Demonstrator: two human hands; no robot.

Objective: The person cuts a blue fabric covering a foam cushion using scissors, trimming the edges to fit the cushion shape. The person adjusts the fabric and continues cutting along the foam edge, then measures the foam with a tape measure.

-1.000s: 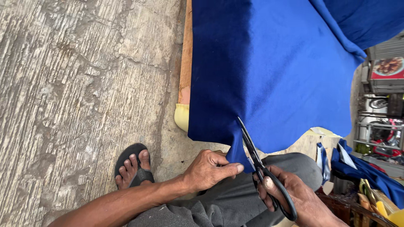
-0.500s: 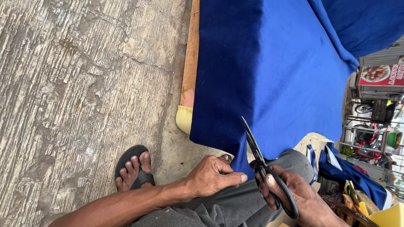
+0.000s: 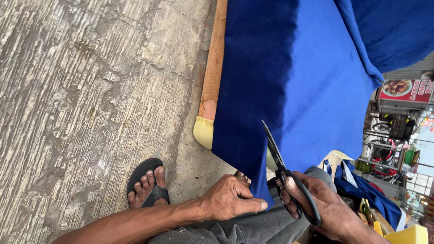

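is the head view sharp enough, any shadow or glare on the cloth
Head view: even daylight, no glare; blue cloth has a darker shaded band left of the scissors; left hand and right hand sharp; street background at right is brighter and cluttered.

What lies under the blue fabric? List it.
Under the blue fabric, a yellow foam cushion corner and a wooden frame edge poke out at its left side. How far the foam and the wood run beneath cannot be seen; the cloth covers the rest.
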